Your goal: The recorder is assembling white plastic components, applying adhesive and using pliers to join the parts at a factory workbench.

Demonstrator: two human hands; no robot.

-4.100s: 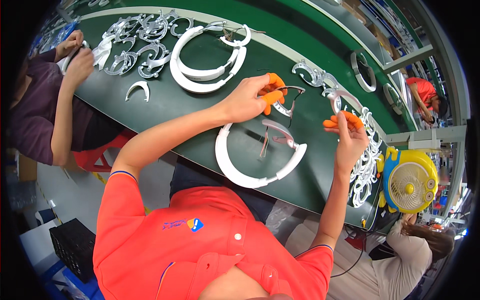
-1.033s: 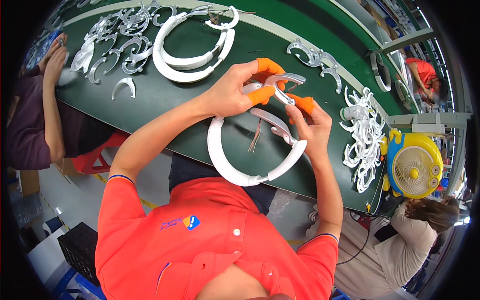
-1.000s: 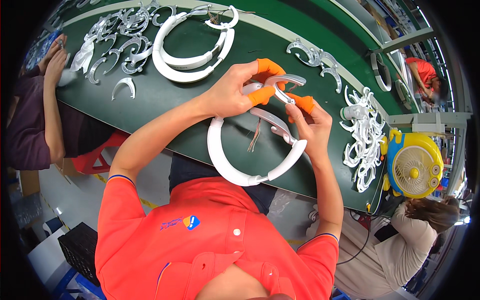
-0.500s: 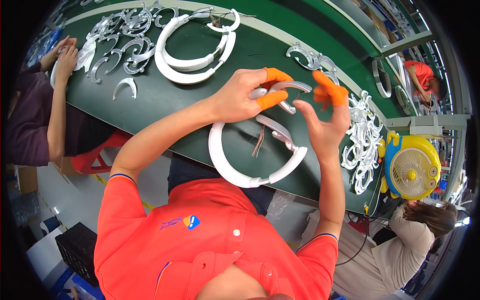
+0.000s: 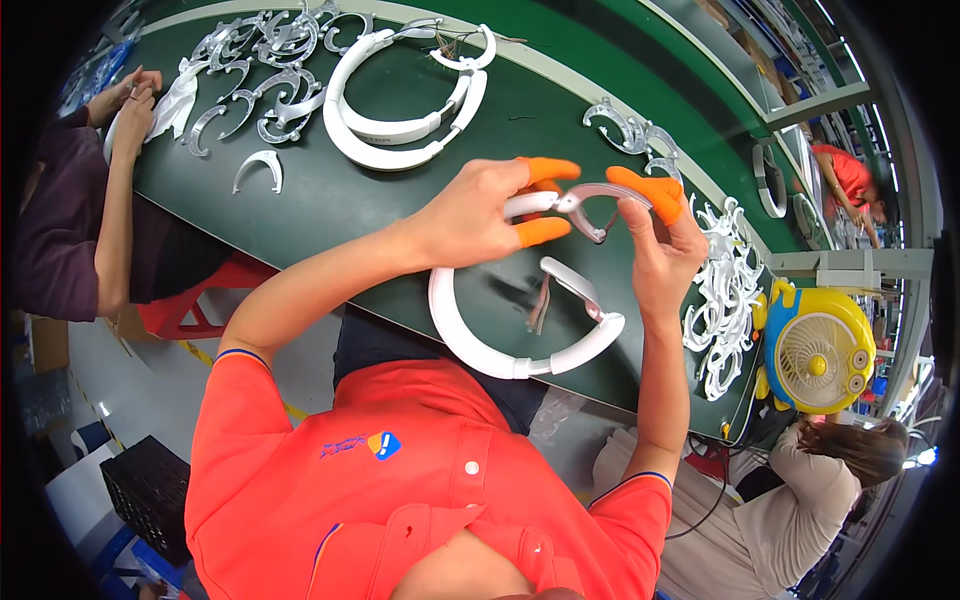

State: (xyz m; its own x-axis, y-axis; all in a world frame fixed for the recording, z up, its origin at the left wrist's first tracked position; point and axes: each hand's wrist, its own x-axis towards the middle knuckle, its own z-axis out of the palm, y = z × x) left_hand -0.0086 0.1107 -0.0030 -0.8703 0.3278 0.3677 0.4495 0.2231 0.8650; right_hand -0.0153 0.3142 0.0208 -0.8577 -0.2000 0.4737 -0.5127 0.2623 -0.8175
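Note:
Above the green table, my left hand (image 5: pixel 480 205) grips the white end of a headphone headband, orange finger covers on its thumb and finger. A C-shaped silver-grey yoke (image 5: pixel 606 189) juts from that end. My right hand (image 5: pixel 665 240), also in orange finger covers, pinches the yoke's far tip between thumb and fingers. The white headband (image 5: pixel 462 335) curves below my hands near the table edge; my left wrist hides where it runs up. At its other end sits a second curved yoke (image 5: pixel 568 275), with thin bundled wires (image 5: pixel 540 305) beside it.
More white headbands (image 5: pixel 375 155) lie at the far left, near grey C-shaped parts (image 5: pixel 290 105). Grey parts (image 5: pixel 615 125) and a pile of white parts (image 5: pixel 725 300) are on the right. A yellow-blue fan (image 5: pixel 818 345) stands beyond. Co-workers sit left and right.
My right hand has closed in from being apart and now pinches the yoke's tip. The yoke has turned in my left hand, so its C-shape shows more fully.

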